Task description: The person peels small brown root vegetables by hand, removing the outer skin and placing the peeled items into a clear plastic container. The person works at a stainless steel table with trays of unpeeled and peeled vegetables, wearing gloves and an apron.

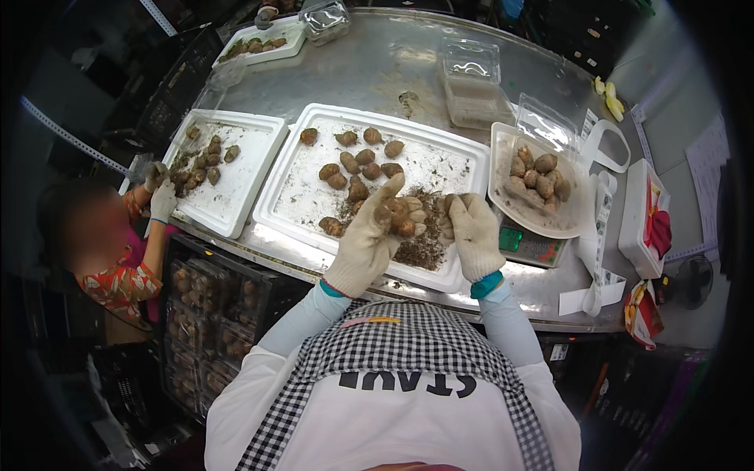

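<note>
My left hand, in a soiled cotton glove, cradles a few small brown taro corms over the front of a white foam tray. Just right of it, my gloved right hand is above the tray's right side, fingers curled down. A brownish patch shows at its fingertips; whether that is a corm or dirt on the glove is unclear. More loose corms are spread across the tray's left and middle. Dark soil and root scraps lie heaped under and between my hands.
A shallow dish holding a clear clamshell of corms sits on a digital scale. Clear clamshells are stacked behind. Label strips lie at right. Left, a co-worker's gloved hands are at another foam tray; packed crates stand below.
</note>
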A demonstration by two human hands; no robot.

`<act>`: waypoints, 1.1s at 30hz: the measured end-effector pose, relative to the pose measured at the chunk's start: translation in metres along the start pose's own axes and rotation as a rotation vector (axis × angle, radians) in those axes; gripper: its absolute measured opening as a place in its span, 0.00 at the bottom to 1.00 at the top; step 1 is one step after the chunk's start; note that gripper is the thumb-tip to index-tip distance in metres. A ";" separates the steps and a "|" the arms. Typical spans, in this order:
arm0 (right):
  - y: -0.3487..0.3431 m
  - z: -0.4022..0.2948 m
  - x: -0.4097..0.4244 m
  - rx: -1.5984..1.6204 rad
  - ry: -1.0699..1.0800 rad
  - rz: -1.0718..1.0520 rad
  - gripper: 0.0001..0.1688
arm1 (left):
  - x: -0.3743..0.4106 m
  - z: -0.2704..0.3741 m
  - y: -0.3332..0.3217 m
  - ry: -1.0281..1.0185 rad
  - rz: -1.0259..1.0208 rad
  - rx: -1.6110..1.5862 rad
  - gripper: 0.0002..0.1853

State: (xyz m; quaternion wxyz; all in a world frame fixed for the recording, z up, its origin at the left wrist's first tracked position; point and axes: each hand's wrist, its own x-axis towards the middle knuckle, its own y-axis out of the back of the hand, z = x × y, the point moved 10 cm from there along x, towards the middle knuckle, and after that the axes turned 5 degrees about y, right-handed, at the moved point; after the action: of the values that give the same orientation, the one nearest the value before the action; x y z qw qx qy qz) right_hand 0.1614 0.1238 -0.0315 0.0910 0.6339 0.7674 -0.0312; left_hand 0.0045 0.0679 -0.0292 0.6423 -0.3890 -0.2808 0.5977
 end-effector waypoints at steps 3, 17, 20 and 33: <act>-0.024 -0.032 -0.015 -0.087 0.190 -0.194 0.20 | 0.006 -0.001 0.008 0.024 0.006 0.001 0.40; -0.032 -0.054 -0.028 -0.158 0.409 -0.073 0.09 | -0.003 0.018 -0.002 0.001 0.019 0.276 0.45; -0.058 -0.094 -0.041 -0.385 0.713 -0.179 0.11 | -0.003 0.012 0.002 -0.025 0.031 0.339 0.46; -0.028 -0.029 0.007 -0.631 0.410 -0.101 0.13 | -0.011 0.022 0.009 -0.008 0.120 0.245 0.26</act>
State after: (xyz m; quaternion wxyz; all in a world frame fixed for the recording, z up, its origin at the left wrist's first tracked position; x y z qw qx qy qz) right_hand 0.1300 0.1299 -0.0057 0.1248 0.5293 0.7718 0.3296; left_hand -0.0198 0.0602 -0.0238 0.6470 -0.3214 -0.1848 0.6663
